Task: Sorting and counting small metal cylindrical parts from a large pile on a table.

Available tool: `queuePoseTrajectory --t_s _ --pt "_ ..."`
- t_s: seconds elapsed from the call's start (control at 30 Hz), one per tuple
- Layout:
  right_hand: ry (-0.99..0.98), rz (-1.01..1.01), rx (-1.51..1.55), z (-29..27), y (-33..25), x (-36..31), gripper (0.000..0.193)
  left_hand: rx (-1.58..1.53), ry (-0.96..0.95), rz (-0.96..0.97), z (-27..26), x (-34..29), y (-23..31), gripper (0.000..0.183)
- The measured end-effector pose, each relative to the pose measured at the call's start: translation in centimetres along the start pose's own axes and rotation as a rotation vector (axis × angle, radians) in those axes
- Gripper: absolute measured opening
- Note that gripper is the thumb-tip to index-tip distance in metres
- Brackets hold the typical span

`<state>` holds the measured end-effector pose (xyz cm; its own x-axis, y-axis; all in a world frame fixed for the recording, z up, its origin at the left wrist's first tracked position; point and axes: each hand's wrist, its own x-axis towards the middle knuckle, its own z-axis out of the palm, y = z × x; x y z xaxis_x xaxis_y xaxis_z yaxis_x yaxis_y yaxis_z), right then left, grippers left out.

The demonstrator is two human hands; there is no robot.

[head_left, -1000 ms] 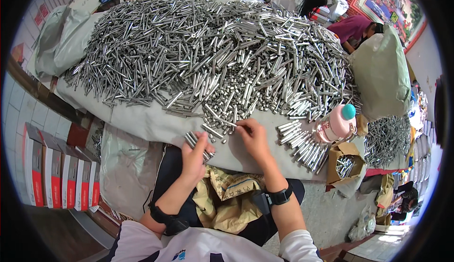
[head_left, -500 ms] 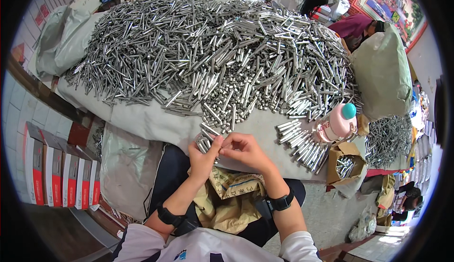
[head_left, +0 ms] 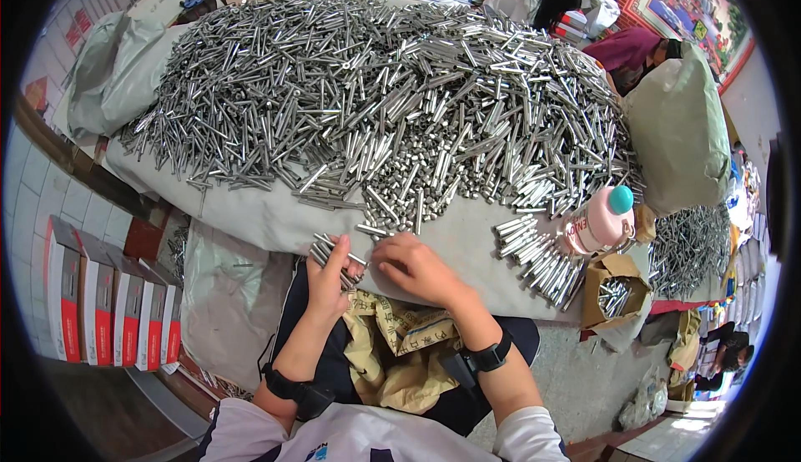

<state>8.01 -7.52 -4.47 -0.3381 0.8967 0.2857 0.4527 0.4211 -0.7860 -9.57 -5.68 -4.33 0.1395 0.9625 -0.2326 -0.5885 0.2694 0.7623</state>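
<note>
My left hand (head_left: 329, 288) is closed around a small bundle of short silvery metal rods (head_left: 324, 252), its thumb across them. To its right, my right hand (head_left: 421, 272) is loosely curled, thumb and forefinger apart, with nothing visible between them. A few loose rods (head_left: 373, 230) lie on the cloth just beyond its fingertips. A large heap of metal rods (head_left: 367, 86) covers most of the table, and its near edge, with many rod ends facing me, lies in front of my hands. Below my hands, an open tan printed sack (head_left: 413, 383) sits in my lap.
Right of my hands, rods lie in a fanned row (head_left: 538, 257) beside a pink bottle (head_left: 596, 222) with a teal cap. An open cardboard box (head_left: 616, 291) holds rods. Grey cloth (head_left: 242, 212) covers the table. Boxes (head_left: 113, 303) stand lower left. People work along the far side.
My left hand has moved left with its bundle, away from my right hand. The right hand has shifted slightly left, toward the loose rods on the cloth.
</note>
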Motion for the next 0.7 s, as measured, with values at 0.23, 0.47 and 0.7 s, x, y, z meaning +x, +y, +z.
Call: queuePoseTrajectory --t_s 0.23,0.47,0.7 --pt "0.090 -0.014 -0.051 0.3 0.4 0.1 0.020 0.023 -0.008 0.005 0.6 0.0 -0.6 0.014" --pt "0.175 0.017 -0.067 0.5 0.5 0.8 0.026 0.110 -0.079 0.046 1.4 0.1 -1.7 0.013" --pt "0.323 0.121 0.188 0.2 1.5 0.9 0.017 0.217 -0.160 0.096 3.1 0.9 -3.0 0.014"
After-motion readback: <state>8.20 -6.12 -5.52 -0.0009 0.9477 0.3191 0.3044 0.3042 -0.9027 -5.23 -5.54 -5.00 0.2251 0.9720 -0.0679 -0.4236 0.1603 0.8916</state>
